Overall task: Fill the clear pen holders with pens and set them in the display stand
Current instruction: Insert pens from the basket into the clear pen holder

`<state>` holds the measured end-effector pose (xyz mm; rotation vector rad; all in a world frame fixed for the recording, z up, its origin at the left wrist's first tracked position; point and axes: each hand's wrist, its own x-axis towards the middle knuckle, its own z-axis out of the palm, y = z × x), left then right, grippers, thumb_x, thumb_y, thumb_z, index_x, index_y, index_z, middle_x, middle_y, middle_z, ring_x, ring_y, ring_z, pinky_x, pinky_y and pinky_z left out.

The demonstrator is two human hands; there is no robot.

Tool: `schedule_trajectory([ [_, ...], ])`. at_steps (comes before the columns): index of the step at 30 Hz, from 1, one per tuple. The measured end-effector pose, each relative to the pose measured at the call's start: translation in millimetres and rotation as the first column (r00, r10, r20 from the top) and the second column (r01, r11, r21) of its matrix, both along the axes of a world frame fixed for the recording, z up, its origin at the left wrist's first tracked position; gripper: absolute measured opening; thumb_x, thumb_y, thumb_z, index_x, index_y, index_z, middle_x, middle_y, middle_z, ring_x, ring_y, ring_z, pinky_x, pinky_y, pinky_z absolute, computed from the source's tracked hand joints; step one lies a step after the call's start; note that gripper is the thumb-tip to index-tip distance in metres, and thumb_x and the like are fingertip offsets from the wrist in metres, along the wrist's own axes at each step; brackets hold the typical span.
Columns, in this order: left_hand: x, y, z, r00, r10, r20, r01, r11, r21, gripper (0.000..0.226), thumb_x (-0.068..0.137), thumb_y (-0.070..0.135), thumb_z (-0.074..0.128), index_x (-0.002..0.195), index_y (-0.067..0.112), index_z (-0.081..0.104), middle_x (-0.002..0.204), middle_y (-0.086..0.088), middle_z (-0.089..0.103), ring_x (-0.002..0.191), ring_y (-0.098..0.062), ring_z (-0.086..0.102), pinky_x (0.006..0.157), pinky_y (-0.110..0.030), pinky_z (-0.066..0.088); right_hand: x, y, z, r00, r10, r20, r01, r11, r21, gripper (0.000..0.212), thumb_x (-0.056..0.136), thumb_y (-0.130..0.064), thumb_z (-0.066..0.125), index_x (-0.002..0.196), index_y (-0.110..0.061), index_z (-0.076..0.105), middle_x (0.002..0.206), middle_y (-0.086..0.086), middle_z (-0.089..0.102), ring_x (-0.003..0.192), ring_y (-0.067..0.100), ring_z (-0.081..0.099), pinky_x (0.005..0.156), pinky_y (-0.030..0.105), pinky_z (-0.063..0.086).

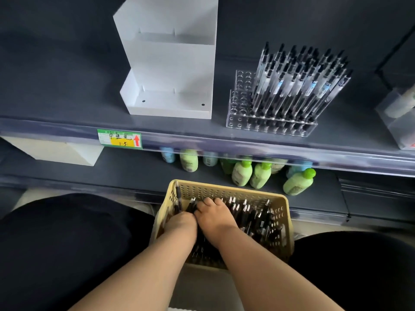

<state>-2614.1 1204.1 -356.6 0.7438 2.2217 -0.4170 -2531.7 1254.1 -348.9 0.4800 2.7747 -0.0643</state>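
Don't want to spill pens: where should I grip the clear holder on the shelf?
Probably its two short end walls, low, one hand from each side: the clear holder is long and the pens lean loosely above.

One white display stand (pixel 170 63) at upper centre. One clear pen holder (pixel 238 123) to its right, with dozens of pens (pixel 298 84), too crowded to count. One yellow basket (pixel 224 191) at lower centre. Two hands: left hand (pixel 179 223), right hand (pixel 215 217). One price label (pixel 119 139). At least eight bottles (pixel 298 181).
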Motion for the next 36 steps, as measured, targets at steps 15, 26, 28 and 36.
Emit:
schedule_trajectory([
  [15, -12.8, -1.9, 80.1, 0.973, -0.148, 0.175, 0.104, 0.966, 0.238, 0.027, 0.093, 0.004, 0.041, 0.117, 0.012, 0.051, 0.110, -0.012, 0.061, 0.097, -0.026, 0.062, 0.082, -0.032, 0.051, -5.0, 5.4, -11.7, 0.958, 0.279, 0.059, -0.284, 0.953, 0.103, 0.041, 0.092, -0.022, 0.046, 0.133, -0.020, 0.045, 0.138, 0.005, 0.042, 0.124, 0.025, 0.035, 0.099, 0.037, 0.028],
  [26, -30.7, -26.7, 122.1, 0.915, -0.049, 0.400, -0.200, 0.807, 0.556, 0.025, 0.090, 0.005, 0.047, 0.097, 0.025, 0.058, 0.080, 0.000, 0.065, 0.061, -0.007, 0.063, 0.045, -0.018, 0.044, 31.9, 11.9, 14.4, 0.980, 0.195, -0.034, -0.190, 0.976, 0.103, 0.038, 0.091, -0.012, 0.046, 0.128, -0.010, 0.044, 0.129, 0.012, 0.043, 0.118, 0.030, 0.037, 0.095, 0.040, 0.035],
  [28, -30.6, -29.7, 126.7, 0.942, -0.083, 0.325, -0.161, 0.738, 0.655, 0.015, 0.089, 0.017, 0.056, 0.089, 0.032, 0.060, 0.075, 0.007, 0.068, 0.058, 0.002, 0.063, 0.050, -0.016, 0.043, 42.5, 15.7, 21.2, 0.993, 0.003, -0.120, 0.000, 1.000, 0.028, 0.040, 0.087, -0.006, 0.048, 0.127, -0.009, 0.041, 0.127, 0.012, 0.042, 0.116, 0.030, 0.039, 0.092, 0.040, 0.038],
  [36, -17.4, -20.8, 144.6, 0.990, -0.015, 0.138, -0.118, 0.425, 0.897, 0.017, 0.089, 0.032, 0.059, 0.103, 0.034, 0.068, 0.091, 0.022, 0.049, 0.086, 0.001, 0.048, 0.074, -0.016, 0.034, 52.6, 16.4, 76.3, 0.485, -0.722, -0.494, 0.364, 0.680, -0.637, 0.018, 0.091, -0.020, 0.051, 0.096, -0.024, 0.034, 0.081, -0.005, 0.056, 0.066, 0.013, 0.056, 0.055, 0.028, 0.046],
])
